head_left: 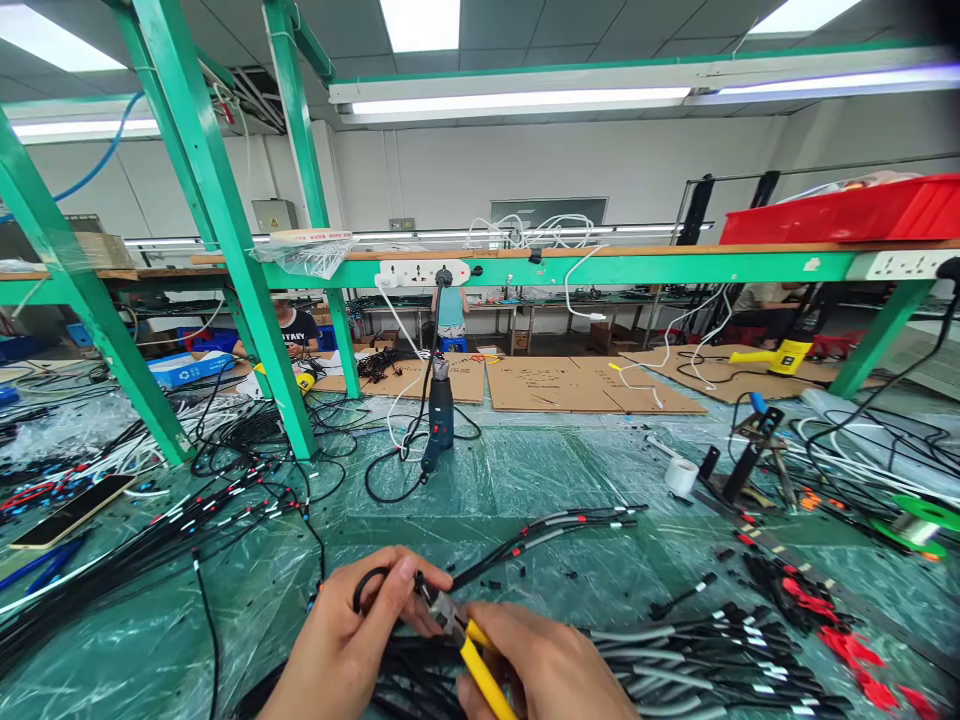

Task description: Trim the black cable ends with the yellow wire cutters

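My left hand (pixel 352 640) pinches a looped black cable (pixel 369 582) near the bench's front edge. My right hand (pixel 547 670) grips yellow-handled pliers (pixel 469 645), whose jaws meet the cable right by my left fingertips. The cable runs on to the right into a small bunch of wires with red and grey sleeves (pixel 562 525). A thick bundle of black cables (pixel 675 670) lies under and to the right of my hands.
Green plastic sheeting (pixel 525 470) covers the bench. A dark heat gun (pixel 439 415) stands upright in the middle. Green frame posts (pixel 225 220) rise at left. A phone (pixel 71 510) lies far left, a white tape roll (pixel 681 475) and red sleeves (pixel 847 640) at right. People sit at the far benches.
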The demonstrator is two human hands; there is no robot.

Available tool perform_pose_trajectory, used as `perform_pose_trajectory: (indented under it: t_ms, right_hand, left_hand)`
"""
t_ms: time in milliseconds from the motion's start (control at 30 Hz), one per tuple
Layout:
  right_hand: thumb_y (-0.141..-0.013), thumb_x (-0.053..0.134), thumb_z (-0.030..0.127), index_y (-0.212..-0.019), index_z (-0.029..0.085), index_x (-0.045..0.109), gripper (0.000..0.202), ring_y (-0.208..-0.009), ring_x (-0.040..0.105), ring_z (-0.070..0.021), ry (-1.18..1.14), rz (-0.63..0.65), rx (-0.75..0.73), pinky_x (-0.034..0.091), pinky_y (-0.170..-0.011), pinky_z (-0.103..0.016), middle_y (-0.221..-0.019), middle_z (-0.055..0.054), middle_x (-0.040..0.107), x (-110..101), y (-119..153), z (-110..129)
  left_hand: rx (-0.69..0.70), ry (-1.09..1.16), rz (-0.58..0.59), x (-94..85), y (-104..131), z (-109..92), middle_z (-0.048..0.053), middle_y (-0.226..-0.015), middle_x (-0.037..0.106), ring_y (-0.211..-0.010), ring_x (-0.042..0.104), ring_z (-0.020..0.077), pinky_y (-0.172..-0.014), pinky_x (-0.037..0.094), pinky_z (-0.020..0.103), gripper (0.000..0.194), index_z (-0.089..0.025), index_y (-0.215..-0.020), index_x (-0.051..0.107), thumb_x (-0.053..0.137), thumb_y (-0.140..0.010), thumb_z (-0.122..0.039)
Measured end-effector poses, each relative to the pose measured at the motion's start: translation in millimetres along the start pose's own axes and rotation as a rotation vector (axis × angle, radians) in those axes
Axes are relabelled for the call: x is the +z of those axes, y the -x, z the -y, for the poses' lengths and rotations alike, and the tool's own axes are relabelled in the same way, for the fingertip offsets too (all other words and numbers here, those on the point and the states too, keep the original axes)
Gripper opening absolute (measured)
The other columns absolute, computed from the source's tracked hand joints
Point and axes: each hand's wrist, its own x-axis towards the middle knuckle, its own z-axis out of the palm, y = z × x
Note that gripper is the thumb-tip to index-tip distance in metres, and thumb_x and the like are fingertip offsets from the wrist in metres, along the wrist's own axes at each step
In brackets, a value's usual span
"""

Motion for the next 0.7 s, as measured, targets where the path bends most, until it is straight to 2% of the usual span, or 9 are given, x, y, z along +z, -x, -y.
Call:
perform_pose_trajectory:
  t_ms: [67, 133, 300, 400, 467, 567, 633, 700]
  right_hand:
    - [-0.075, 0.056, 0.021, -0.116, 0.024, 0.062, 0.042, -0.087, 0.066, -0.0260, 0.040, -0.032, 0.015, 0.048, -0.074, -0.032, -0.102, -0.008, 0.068, 0.0, 0.2, -0.4]
    - [-0.075, 0.056, 0.021, -0.120, 0.024, 0.060, 0.046, -0.092, 0.065, -0.0281, 0.080, -0.033, 0.018, 0.049, -0.077, -0.035, -0.106, -0.009, 0.067, -0.5, 0.4, -0.9]
    - [-0.073, 0.058, 0.019, -0.112, 0.025, 0.063, 0.040, -0.088, 0.064, -0.0255, 0.102, -0.017, -0.023, 0.047, -0.074, -0.032, -0.101, -0.006, 0.067, -2.4, 3.2, -2.9]
    - [-0.072, 0.056, 0.017, -0.103, 0.025, 0.063, 0.032, -0.081, 0.064, -0.0224, 0.053, -0.007, -0.016, 0.044, -0.070, -0.030, -0.096, -0.004, 0.067, -1.3, 4.7, -3.5]
    - [-0.072, 0.055, 0.017, -0.093, 0.024, 0.062, 0.023, -0.071, 0.060, -0.0183, -0.013, 0.000, -0.016, 0.041, -0.065, -0.027, -0.086, -0.001, 0.065, 0.7, 3.8, -3.2]
    - [-0.072, 0.055, 0.020, -0.075, 0.022, 0.055, 0.004, -0.057, 0.044, -0.0128, -0.147, 0.010, 0.019, 0.032, -0.056, -0.025, -0.064, 0.004, 0.051, 5.1, 0.6, -2.5]
    - [-0.073, 0.057, 0.025, -0.074, 0.021, 0.054, 0.005, -0.056, 0.037, -0.0114, -0.348, 0.052, 0.053, 0.028, -0.054, -0.024, -0.062, 0.005, 0.043, 8.3, -0.8, -2.4]
    - [-0.076, 0.059, 0.031, -0.081, 0.018, 0.058, 0.014, -0.059, 0.035, -0.0107, -0.633, 0.127, 0.065, 0.028, -0.055, -0.023, -0.065, 0.005, 0.042, 11.2, -0.2, -2.7]
  left_hand:
    - [-0.016, 0.021, 0.014, -0.2, 0.3, -0.4, 0.002, -0.064, 0.074, -0.062, 0.069, 0.0182, -0.063, 0.054, 0.021, 0.033, -0.020, -0.087, 0.077, 0.054, -0.092, -0.043]
    - [-0.036, 0.044, 0.022, -0.5, 0.5, -0.3, 0.002, -0.063, 0.074, -0.061, 0.069, 0.0181, -0.063, 0.055, 0.021, 0.033, -0.019, -0.087, 0.077, 0.055, -0.091, -0.043]
    - [-0.051, 0.081, 0.082, -1.3, 1.0, 1.2, 0.005, -0.065, 0.075, -0.063, 0.071, 0.0191, -0.064, 0.056, 0.023, 0.038, -0.018, -0.076, 0.077, 0.053, -0.092, -0.044]
    - [-0.077, 0.085, 0.081, 0.0, 1.2, 1.0, 0.003, -0.061, 0.074, -0.060, 0.070, 0.0189, -0.063, 0.056, 0.023, 0.036, -0.018, -0.082, 0.077, 0.053, -0.092, -0.044]
    - [-0.077, 0.068, 0.058, 1.4, 1.2, 1.0, 0.003, -0.061, 0.073, -0.060, 0.069, 0.0183, -0.063, 0.055, 0.022, 0.035, -0.018, -0.084, 0.077, 0.054, -0.091, -0.044]
    - [-0.053, 0.026, 0.015, 3.3, 1.7, 2.4, 0.002, -0.070, 0.075, -0.064, 0.068, 0.0170, -0.066, 0.054, 0.020, 0.032, -0.020, -0.086, 0.077, 0.055, -0.091, -0.042]
    - [-0.041, 0.006, -0.010, 4.1, 2.7, 3.9, 0.003, -0.081, 0.077, -0.068, 0.068, 0.0166, -0.069, 0.054, 0.019, 0.029, -0.021, -0.088, 0.076, 0.055, -0.092, -0.041]
    - [-0.036, 0.010, -0.030, 5.1, 4.1, 5.1, 0.004, -0.089, 0.078, -0.070, 0.069, 0.0171, -0.071, 0.054, 0.020, 0.029, -0.021, -0.090, 0.076, 0.055, -0.092, -0.040]
